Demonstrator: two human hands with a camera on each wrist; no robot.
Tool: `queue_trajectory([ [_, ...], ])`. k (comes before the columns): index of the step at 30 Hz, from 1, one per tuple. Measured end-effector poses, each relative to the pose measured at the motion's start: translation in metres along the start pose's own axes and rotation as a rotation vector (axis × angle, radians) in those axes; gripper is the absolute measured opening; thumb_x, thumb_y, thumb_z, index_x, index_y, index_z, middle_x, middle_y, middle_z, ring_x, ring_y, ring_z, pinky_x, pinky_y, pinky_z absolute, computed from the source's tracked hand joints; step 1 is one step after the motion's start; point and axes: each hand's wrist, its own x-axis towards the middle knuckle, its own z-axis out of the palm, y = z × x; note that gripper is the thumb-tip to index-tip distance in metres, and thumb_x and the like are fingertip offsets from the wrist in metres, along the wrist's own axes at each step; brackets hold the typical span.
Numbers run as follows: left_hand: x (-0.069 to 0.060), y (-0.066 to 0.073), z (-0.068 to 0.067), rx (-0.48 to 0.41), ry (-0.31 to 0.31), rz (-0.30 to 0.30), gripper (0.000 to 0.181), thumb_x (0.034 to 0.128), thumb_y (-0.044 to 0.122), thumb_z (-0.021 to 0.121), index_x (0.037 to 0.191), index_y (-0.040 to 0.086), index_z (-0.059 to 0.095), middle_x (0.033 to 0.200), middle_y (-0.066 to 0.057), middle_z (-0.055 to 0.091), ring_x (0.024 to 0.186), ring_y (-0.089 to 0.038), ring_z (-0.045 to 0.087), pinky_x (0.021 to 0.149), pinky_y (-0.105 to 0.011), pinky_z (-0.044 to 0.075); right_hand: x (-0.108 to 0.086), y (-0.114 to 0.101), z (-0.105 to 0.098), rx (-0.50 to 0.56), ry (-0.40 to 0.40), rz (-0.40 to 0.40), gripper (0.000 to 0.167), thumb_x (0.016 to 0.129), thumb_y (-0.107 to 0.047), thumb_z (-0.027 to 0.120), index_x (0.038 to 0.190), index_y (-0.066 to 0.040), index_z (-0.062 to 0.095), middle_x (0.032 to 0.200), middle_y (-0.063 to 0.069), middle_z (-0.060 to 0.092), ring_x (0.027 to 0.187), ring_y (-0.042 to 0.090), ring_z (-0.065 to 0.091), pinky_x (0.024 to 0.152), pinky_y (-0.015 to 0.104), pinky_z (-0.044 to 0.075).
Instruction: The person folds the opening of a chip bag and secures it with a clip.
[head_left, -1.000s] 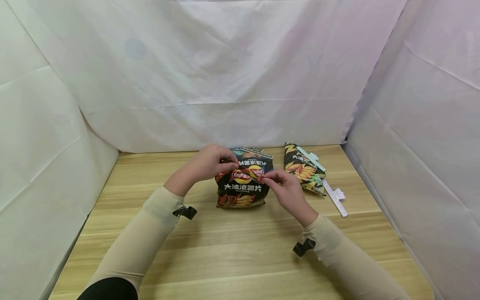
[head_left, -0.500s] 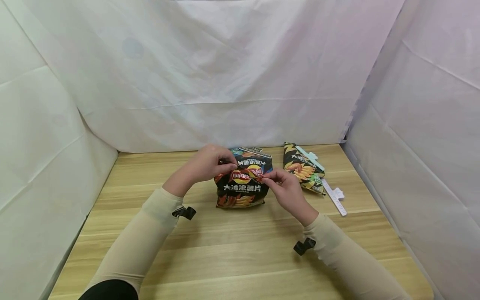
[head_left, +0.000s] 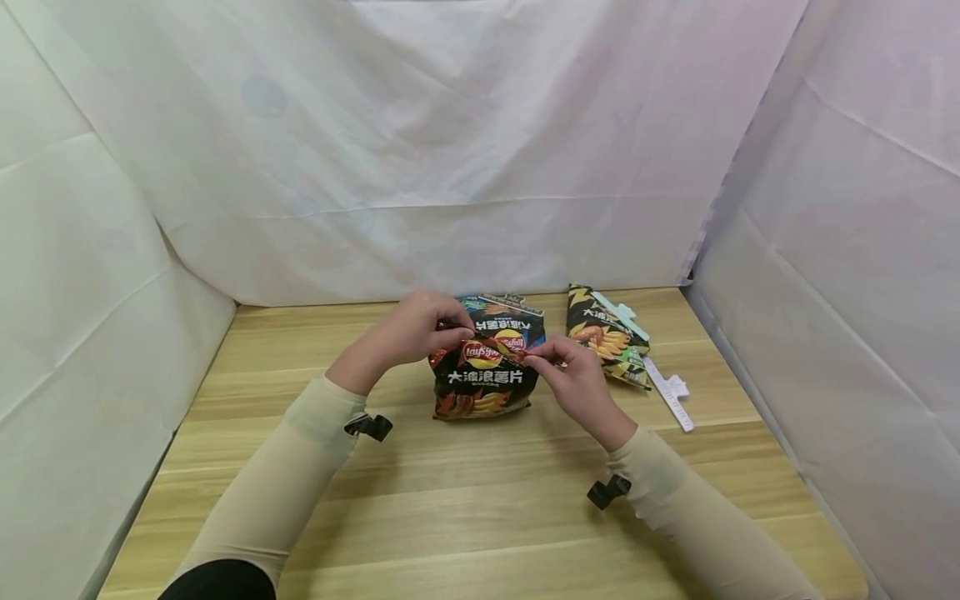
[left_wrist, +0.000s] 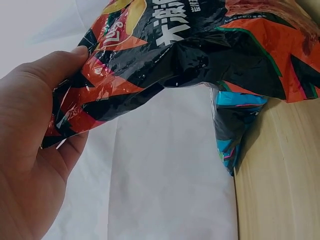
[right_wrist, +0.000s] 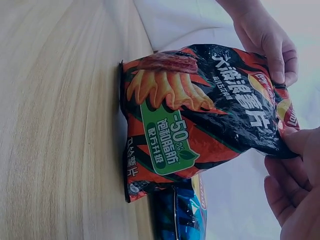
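A black and red bag of potato chips (head_left: 483, 379) stands in the middle of the table, its bottom edge on or just over the wood. My left hand (head_left: 420, 329) pinches its top left corner between thumb and fingers. At the top right corner, my right hand (head_left: 577, 383) pinches the bag the same way, as the right wrist view also shows with the right hand (right_wrist: 295, 185). Between the hands the top edge looks folded or twisted. Behind it is a blue chip bag (right_wrist: 182, 215), mostly hidden, with a clear or grey clip (head_left: 513, 303) at its far edge.
To the right lies another dark chip bag (head_left: 603, 337) with a pale blue clip (head_left: 621, 315) across one end. A white clip (head_left: 671, 396) lies beside it on the wooden table (head_left: 450, 508). White cloth (head_left: 450, 150) hangs around the back and sides.
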Motion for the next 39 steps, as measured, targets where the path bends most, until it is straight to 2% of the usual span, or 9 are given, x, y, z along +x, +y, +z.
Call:
queue_trajectory([
  [7,-0.001,-0.001,0.003,-0.032,0.016,-0.033,0.007,0.1073,0.019,0.078,0.107,0.016,0.084,0.101,0.006,0.078,0.071,-0.010,0.060,0.070,-0.037,0.053,0.003,-0.002,-0.002,0.028,-0.044,0.032,0.004,0.104,-0.011,0.081,0.107,-0.008,0.081,0.101,0.004,0.078,0.085,0.018,0.068,0.071,0.027,0.053],
  [12,-0.001,-0.001,0.004,-0.058,0.022,-0.056,0.006,0.1076,0.018,0.077,0.108,0.017,0.084,0.102,0.006,0.078,0.070,-0.010,0.061,0.069,-0.038,0.053,0.004,-0.007,-0.014,-0.013,-0.117,0.056,0.029,0.105,-0.016,0.080,0.133,-0.010,0.074,0.122,0.007,0.076,0.103,0.021,0.070,0.085,0.034,0.059],
  [16,-0.001,-0.002,0.005,-0.065,0.022,-0.063,0.006,0.1073,0.018,0.078,0.107,0.017,0.084,0.102,0.006,0.078,0.071,-0.011,0.062,0.069,-0.038,0.053,0.002,-0.007,-0.034,-0.052,-0.131,0.079,0.030,0.108,-0.018,0.076,0.136,-0.009,0.072,0.125,0.009,0.074,0.109,0.021,0.070,0.090,0.033,0.059],
  [20,-0.001,-0.001,0.005,-0.065,0.018,-0.057,0.007,0.1075,0.018,0.077,0.108,0.016,0.084,0.103,0.005,0.078,0.074,-0.010,0.063,0.070,-0.037,0.054,-0.001,-0.002,-0.061,-0.109,-0.098,0.108,0.021,0.109,-0.015,0.075,0.128,-0.006,0.076,0.119,0.011,0.076,0.104,0.022,0.071,0.086,0.025,0.058],
  [23,-0.001,0.000,0.004,-0.066,0.017,-0.058,0.007,0.1074,0.017,0.077,0.108,0.016,0.084,0.103,0.005,0.078,0.075,-0.010,0.064,0.070,-0.037,0.054,-0.003,0.000,-0.085,-0.160,-0.090,0.178,0.021,0.110,-0.020,0.074,0.126,-0.007,0.077,0.122,0.013,0.077,0.105,0.024,0.072,0.081,0.023,0.057],
  [26,-0.002,0.002,0.003,-0.067,0.017,-0.068,0.007,0.1072,0.017,0.077,0.107,0.016,0.084,0.103,0.005,0.078,0.074,-0.010,0.063,0.070,-0.037,0.054,-0.004,0.004,-0.109,-0.256,-0.095,0.259,0.028,0.111,-0.026,0.072,0.127,-0.004,0.076,0.123,0.016,0.077,0.108,0.030,0.073,0.082,0.031,0.059],
  [30,-0.003,0.003,0.002,-0.068,0.011,-0.077,0.007,0.1075,0.017,0.077,0.107,0.017,0.084,0.104,0.005,0.078,0.075,-0.010,0.064,0.070,-0.037,0.054,-0.007,0.013,-0.141,-0.405,-0.142,0.347,0.040,0.113,-0.030,0.068,0.132,0.005,0.071,0.125,0.026,0.074,0.113,0.043,0.071,0.089,0.051,0.059],
  [34,-0.004,0.004,0.002,-0.069,0.007,-0.081,0.007,0.1074,0.017,0.077,0.107,0.017,0.084,0.105,0.004,0.079,0.079,-0.010,0.066,0.072,-0.037,0.056,-0.010,0.024,-0.166,-0.514,-0.250,0.457,0.060,0.115,-0.038,0.063,0.144,0.014,0.060,0.140,0.038,0.063,0.122,0.054,0.065,0.096,0.065,0.056],
  [39,-0.004,0.005,0.002,-0.065,0.010,-0.081,0.007,0.1075,0.017,0.077,0.108,0.016,0.084,0.106,0.004,0.079,0.081,-0.010,0.067,0.073,-0.037,0.056,-0.015,0.038,-0.186,-0.626,-0.366,0.571,0.083,0.113,-0.048,0.061,0.150,0.026,0.045,0.148,0.049,0.050,0.131,0.064,0.055,0.103,0.071,0.050],
])
